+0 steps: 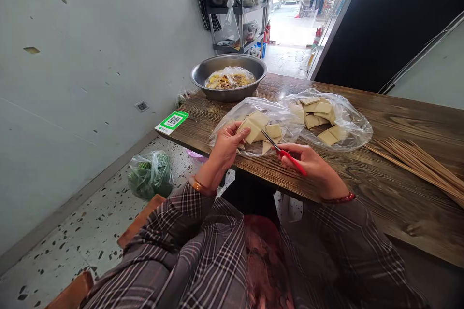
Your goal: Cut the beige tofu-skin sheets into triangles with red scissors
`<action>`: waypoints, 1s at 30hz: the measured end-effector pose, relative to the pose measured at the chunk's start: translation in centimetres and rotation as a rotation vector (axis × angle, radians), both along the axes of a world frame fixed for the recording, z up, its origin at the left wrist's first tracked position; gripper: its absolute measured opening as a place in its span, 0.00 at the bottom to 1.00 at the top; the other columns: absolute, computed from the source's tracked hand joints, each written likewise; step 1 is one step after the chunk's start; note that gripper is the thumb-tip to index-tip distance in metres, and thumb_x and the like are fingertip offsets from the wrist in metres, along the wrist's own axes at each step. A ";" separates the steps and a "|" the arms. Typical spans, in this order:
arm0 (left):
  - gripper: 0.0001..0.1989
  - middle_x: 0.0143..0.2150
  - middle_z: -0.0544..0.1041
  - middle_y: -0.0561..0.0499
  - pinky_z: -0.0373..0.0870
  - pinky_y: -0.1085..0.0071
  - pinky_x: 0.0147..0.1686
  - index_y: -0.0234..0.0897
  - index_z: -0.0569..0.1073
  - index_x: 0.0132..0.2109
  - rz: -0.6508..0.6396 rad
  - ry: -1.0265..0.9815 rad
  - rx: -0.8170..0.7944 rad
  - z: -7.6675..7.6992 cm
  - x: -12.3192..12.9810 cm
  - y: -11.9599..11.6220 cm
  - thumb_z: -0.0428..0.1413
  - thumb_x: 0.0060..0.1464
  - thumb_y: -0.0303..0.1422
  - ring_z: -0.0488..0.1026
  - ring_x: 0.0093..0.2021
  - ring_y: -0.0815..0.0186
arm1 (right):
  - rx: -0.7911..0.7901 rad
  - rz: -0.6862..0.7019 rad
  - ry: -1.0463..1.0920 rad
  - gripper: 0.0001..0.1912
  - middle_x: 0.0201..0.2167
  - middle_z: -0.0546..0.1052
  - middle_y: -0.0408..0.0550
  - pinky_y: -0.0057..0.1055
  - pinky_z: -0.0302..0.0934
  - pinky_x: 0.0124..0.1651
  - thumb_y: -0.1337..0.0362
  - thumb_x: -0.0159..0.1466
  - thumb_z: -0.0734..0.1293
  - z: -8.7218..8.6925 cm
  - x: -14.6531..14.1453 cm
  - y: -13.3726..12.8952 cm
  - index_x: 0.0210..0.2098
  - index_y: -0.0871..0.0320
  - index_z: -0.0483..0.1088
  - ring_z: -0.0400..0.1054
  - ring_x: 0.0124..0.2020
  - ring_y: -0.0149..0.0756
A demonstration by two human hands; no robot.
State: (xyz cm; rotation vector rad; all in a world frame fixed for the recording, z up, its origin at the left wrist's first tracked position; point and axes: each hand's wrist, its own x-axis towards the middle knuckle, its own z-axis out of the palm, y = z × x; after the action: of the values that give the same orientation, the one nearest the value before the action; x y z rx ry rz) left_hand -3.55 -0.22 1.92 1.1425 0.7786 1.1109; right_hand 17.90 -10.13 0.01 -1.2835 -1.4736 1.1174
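My left hand (229, 142) is closed on a pale tofu sheet (253, 126), pinched between thumb and fingers above a clear plastic bag (232, 112). In my right hand (302, 159) is a pair of scissors (292, 160) with red handles. Their metal blades point up and left and reach the edge of the tofu sheet; I cannot tell whether they touch it. Cut tofu pieces (272, 132) lie on the bag below. To the right, a second clear bag (357, 130) holds several more tofu squares (319, 108).
A steel basin (232, 95) with bagged food stands at the table's far left, behind a green QR card (174, 121). Wooden skewers (420, 161) lie on the right. A bag of greens (150, 174) rests on the floor. A shelf rack (241, 9) stands near the doorway.
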 end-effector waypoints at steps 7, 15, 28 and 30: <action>0.19 0.30 0.75 0.54 0.59 0.79 0.26 0.33 0.78 0.33 -0.097 -0.026 -0.019 -1.3 0.3 -0.7 0.72 0.39 0.40 0.65 0.28 0.75 | -0.058 0.017 0.039 0.32 0.30 0.75 0.48 0.29 0.61 0.29 0.42 0.57 0.72 1.1 -1.2 -0.7 0.49 0.62 0.79 0.64 0.27 0.31; 0.19 0.29 0.77 0.53 0.59 0.77 0.27 0.32 0.80 0.34 -0.138 -0.017 -0.009 -1.8 0.0 -0.7 0.72 0.39 0.42 0.65 0.27 0.74 | -0.136 -0.018 0.063 0.31 0.29 0.72 0.46 0.29 0.58 0.29 0.43 0.56 0.74 0.8 -1.6 -0.9 0.49 0.62 0.78 0.63 0.27 0.30; 0.19 0.29 0.77 0.53 0.61 0.77 0.28 0.31 0.79 0.34 -0.206 -0.026 -0.036 -2.1 -0.6 -0.3 0.71 0.39 0.41 0.68 0.28 0.73 | -0.174 -0.071 0.008 0.29 0.25 0.73 0.44 0.27 0.56 0.23 0.47 0.53 0.76 1.5 -2.4 -1.0 0.46 0.61 0.80 0.60 0.21 0.26; 0.19 0.29 0.77 0.53 0.61 0.77 0.28 0.31 0.79 0.34 -0.247 -0.007 -0.049 -2.1 -0.7 -0.4 0.71 0.39 0.41 0.68 0.27 0.73 | -0.191 -0.062 0.029 0.30 0.26 0.74 0.44 0.27 0.58 0.24 0.46 0.52 0.76 1.5 -2.5 -0.9 0.46 0.61 0.79 0.62 0.22 0.27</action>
State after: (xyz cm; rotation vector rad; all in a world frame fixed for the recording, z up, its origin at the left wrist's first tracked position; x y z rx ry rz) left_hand -4.28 -0.64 -0.21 1.1586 0.6364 0.8853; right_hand 15.43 -11.03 1.51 -1.4272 -1.3218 1.2538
